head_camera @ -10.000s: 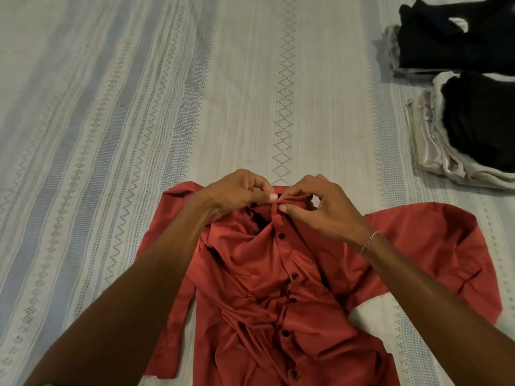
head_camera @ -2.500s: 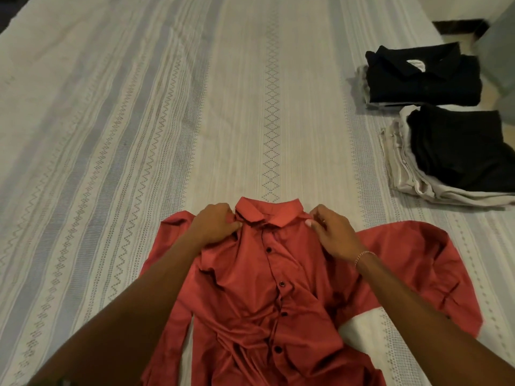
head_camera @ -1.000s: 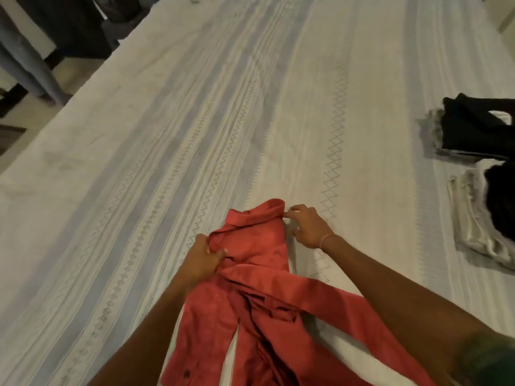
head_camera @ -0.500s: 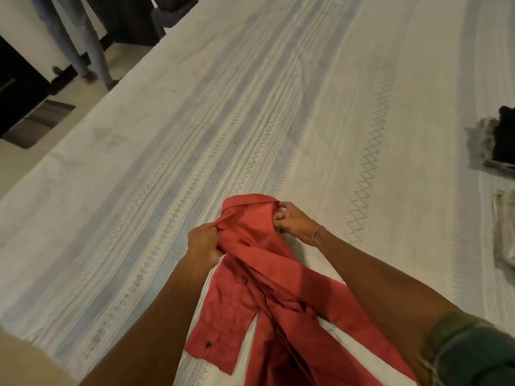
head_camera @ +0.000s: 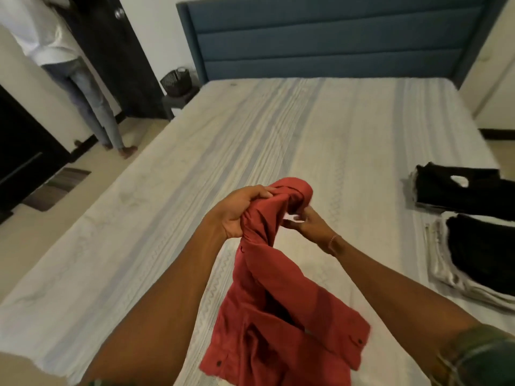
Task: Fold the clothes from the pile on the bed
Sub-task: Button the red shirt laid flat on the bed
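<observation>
A red button shirt (head_camera: 267,296) hangs twisted above the striped bedspread (head_camera: 250,140), lifted off the bed by both hands. My left hand (head_camera: 239,210) grips the bunched upper part of the shirt near the collar. My right hand (head_camera: 305,225) pinches the fabric just to the right of it, under the rolled collar. The sleeves and cuffs dangle low toward the near edge of the bed.
Two stacks of folded clothes lie at the bed's right edge: a black shirt (head_camera: 462,193) and black cloth on beige cloth (head_camera: 479,263). A blue headboard (head_camera: 328,37) stands at the far end. A person (head_camera: 69,71) stands by a dark door at the left.
The shirt was flipped over on the bed, then raised off it; both hands came up with it. The view has tilted up, now showing the headboard and the room.
</observation>
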Demonstrator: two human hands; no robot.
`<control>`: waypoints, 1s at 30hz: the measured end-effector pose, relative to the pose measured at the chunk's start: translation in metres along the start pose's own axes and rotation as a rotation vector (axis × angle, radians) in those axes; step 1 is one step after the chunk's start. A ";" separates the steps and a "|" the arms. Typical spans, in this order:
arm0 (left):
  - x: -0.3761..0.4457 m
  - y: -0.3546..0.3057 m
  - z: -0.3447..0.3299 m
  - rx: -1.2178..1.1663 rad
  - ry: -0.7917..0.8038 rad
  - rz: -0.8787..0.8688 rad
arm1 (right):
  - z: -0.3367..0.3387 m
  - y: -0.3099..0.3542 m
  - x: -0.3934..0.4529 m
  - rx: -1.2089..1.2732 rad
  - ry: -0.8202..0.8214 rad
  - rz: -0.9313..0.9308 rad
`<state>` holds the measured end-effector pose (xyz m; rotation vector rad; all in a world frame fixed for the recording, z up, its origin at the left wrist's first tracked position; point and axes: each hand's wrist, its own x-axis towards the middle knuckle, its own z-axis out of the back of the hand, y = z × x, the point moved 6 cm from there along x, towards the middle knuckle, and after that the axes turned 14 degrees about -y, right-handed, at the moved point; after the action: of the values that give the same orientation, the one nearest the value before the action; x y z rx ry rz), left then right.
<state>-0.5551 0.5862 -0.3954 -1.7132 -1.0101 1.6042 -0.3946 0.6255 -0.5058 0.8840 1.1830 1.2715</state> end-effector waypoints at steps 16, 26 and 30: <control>-0.145 -0.213 -0.051 0.391 0.026 -0.618 | 0.196 0.200 -0.087 0.059 -0.293 0.205; -0.149 -0.257 -0.021 0.949 -0.169 -1.208 | 0.252 0.317 -0.144 -0.934 -0.620 0.622; -0.146 -0.264 -0.013 1.007 -0.155 -1.291 | 0.259 0.321 -0.167 -0.932 -0.397 0.465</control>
<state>-0.5777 0.6094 -0.0954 -0.1025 -0.8071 0.9784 -0.2024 0.5357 -0.1140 0.6502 -0.0028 1.6883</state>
